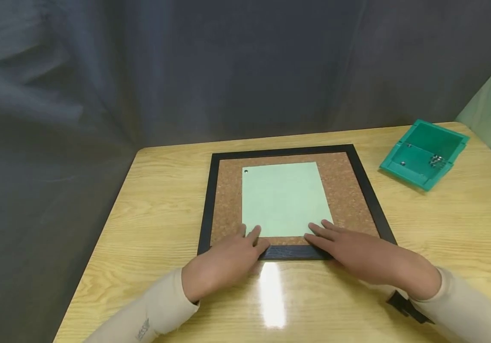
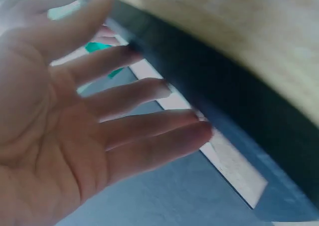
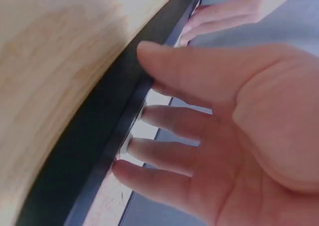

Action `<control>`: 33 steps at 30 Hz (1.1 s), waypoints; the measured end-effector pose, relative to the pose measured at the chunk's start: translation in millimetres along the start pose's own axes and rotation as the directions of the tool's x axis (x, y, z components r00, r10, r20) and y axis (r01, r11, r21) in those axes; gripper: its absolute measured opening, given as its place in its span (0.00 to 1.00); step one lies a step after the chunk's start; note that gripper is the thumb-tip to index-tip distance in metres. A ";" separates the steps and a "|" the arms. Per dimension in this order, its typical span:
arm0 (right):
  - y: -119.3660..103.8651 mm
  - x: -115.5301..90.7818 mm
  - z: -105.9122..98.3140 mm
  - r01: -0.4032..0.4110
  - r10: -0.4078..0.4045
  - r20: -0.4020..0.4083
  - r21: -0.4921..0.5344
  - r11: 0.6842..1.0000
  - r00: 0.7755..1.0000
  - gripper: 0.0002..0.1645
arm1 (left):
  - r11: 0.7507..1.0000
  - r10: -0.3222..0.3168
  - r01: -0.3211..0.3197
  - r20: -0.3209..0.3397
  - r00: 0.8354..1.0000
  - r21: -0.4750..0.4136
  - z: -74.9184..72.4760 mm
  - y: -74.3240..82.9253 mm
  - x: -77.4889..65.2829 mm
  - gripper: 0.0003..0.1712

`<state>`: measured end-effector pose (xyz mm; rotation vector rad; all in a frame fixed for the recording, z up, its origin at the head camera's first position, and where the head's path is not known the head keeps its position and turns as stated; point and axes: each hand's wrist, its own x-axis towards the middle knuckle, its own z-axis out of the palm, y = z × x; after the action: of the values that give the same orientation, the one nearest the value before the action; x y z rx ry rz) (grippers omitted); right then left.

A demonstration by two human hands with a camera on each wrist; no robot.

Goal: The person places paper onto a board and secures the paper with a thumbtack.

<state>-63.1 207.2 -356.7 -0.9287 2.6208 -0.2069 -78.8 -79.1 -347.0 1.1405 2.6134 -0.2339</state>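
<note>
A pale green sheet of paper (image 1: 285, 200) lies on a cork board (image 1: 343, 186) with a black frame (image 1: 367, 195). At the sheet's upper left corner is a small dark pushpin (image 1: 246, 171). My left hand (image 1: 230, 257) has its fingertips at the sheet's lower left corner. The right hand (image 1: 352, 250) reaches the lower right corner with extended fingers. In the left wrist view, the left hand (image 2: 84, 121) shows spread, fairly straight fingers and an empty palm. The right wrist view likewise shows the right hand (image 3: 209, 131) with extended fingers, gripping nothing.
An opened teal plastic box (image 1: 421, 152) with several small shiny pins (image 1: 436, 161) sits to the board's right. The board lies on a light wooden table (image 1: 151, 205). Dark fabric (image 1: 245, 71) hangs behind and to the left.
</note>
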 end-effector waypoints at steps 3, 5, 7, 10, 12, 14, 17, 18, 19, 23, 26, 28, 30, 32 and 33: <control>-2.7 -1.0 2.9 0.018 -0.019 -0.033 -0.046 0.999 0.999 0.33 | 0.997 -0.006 0.013 -0.105 0.994 0.070 7.8 2.7 -1.3 0.27; -4.8 -0.9 5.1 0.019 -0.022 -0.053 -0.066 0.998 0.998 0.35 | 0.995 -0.013 0.026 -0.144 0.990 0.093 12.2 5.3 -0.9 0.27; -6.5 -0.9 7.4 0.016 -0.024 -0.092 -0.092 0.996 0.995 0.35 | 0.994 -0.011 0.032 -0.187 0.982 0.108 16.4 8.8 0.1 0.23; -8.5 0.6 9.8 0.019 -0.046 -0.167 -0.158 0.987 0.985 0.32 | 0.991 -0.008 0.040 -0.247 0.969 0.124 20.3 13.8 1.3 0.19; -9.6 2.0 10.8 0.021 -0.061 -0.209 -0.189 0.982 0.976 0.30 | 0.990 -0.013 0.052 -0.282 0.959 0.131 22.1 15.6 2.1 0.16; -10.7 3.4 11.1 0.018 -0.062 -0.228 -0.190 0.982 0.972 0.27 | 0.988 -0.021 0.065 -0.294 0.956 0.142 23.1 16.4 2.6 0.15; -11.8 4.1 11.1 0.009 -0.050 -0.242 -0.166 0.986 0.969 0.25 | 0.987 -0.023 0.069 -0.301 0.953 0.144 24.2 16.2 3.4 0.17; -11.9 4.2 11.1 0.008 -0.048 -0.249 -0.158 0.987 0.967 0.25 | 0.988 -0.020 0.067 -0.304 0.952 0.142 24.3 15.9 3.9 0.17; -11.8 4.4 10.9 0.009 -0.049 -0.253 -0.158 0.987 0.966 0.24 | 0.988 -0.019 0.064 -0.306 0.952 0.138 24.4 15.4 4.4 0.18; -11.2 5.9 9.7 0.022 -0.066 -0.267 -0.164 0.986 0.961 0.28 | 0.991 -0.012 0.051 -0.306 0.952 0.121 24.2 12.4 7.8 0.18; -10.5 7.6 8.8 0.027 -0.073 -0.275 -0.166 0.986 0.959 0.31 | 0.997 -0.020 0.042 -0.289 0.957 0.070 22.2 9.1 11.6 0.16; -9.9 8.7 8.5 0.029 -0.074 -0.277 -0.165 0.986 0.958 0.32 | 0.999 -0.025 0.034 -0.271 0.962 0.027 20.8 7.0 14.0 0.15; -9.3 9.3 8.2 0.031 -0.077 -0.275 -0.166 0.986 0.958 0.32 | 1.000 -0.028 0.026 -0.252 0.967 -0.009 19.7 5.7 15.9 0.14; -8.7 9.7 8.0 0.036 -0.079 -0.270 -0.162 0.986 0.960 0.32 | 0.999 -0.028 0.023 -0.234 0.972 -0.024 18.7 5.0 17.0 0.14; -8.3 9.9 7.9 0.039 -0.081 -0.269 -0.159 0.986 0.960 0.33 | 0.999 -0.028 0.024 -0.227 0.974 -0.023 18.7 4.8 17.5 0.13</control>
<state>-62.5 194.4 -364.7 -1.1028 2.8986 -0.1617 -83.1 -68.5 -370.4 1.1903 2.8232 -0.0865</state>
